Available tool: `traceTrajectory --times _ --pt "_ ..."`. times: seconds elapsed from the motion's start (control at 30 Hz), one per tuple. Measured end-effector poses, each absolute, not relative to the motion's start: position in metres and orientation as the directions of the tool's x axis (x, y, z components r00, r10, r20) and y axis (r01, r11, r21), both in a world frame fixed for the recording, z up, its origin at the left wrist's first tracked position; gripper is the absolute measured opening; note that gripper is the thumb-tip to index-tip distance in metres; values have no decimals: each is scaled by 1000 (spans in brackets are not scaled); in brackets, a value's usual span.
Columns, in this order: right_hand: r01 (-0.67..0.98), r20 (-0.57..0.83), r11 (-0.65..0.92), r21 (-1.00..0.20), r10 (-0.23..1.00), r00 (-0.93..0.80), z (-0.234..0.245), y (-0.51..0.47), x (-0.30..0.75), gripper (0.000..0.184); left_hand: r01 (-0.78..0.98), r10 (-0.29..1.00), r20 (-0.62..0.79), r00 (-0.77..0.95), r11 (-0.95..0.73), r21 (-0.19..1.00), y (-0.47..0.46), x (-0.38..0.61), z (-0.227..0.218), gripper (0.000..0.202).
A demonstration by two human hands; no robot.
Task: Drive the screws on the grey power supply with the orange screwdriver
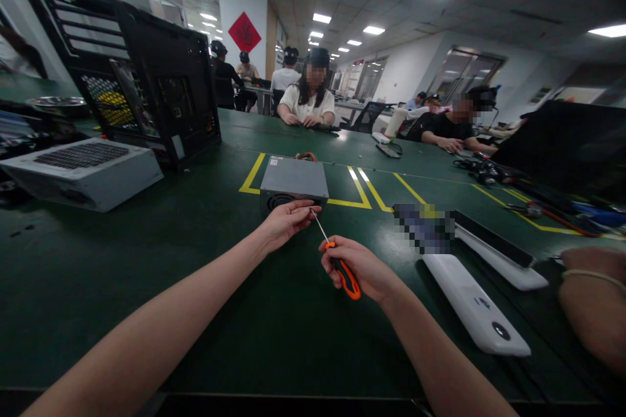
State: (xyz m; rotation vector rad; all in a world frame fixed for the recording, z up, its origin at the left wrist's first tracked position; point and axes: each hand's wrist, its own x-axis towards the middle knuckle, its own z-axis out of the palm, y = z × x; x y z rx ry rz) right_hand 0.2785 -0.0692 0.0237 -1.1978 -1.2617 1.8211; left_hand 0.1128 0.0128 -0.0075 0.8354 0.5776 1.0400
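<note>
My right hand (359,267) is closed around the orange and black handle of a screwdriver (346,275), whose thin shaft slants up and to the left. At its tip, the fingers of my left hand (288,221) are pinched together; whatever sits between them is too small to make out. Just behind that hand is a grey metal power supply unit (296,177), lying on the green table inside a yellow tape outline. Its fan grille faces me, partly covered by my fingers, and cables show at its back edge.
On the left stand an open black computer case (171,91) and another power supply unit (83,169). To the right lie white devices (474,306) with cables and another person's arm (594,300). Co-workers sit across the green table (205,339). Tools and cables (489,172) lie far right.
</note>
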Motion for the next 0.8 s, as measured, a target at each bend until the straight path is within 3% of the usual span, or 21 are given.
traceTrajectory --times 0.53,0.8 --pt "24 -355 -376 -926 848 -393 22 -69 278 15 -431 909 -61 413 254 866 12 112 -8 25" --pt "-52 -336 -371 -927 884 -326 20 -66 279 14 -430 898 -121 424 317 845 12 113 -10 20"
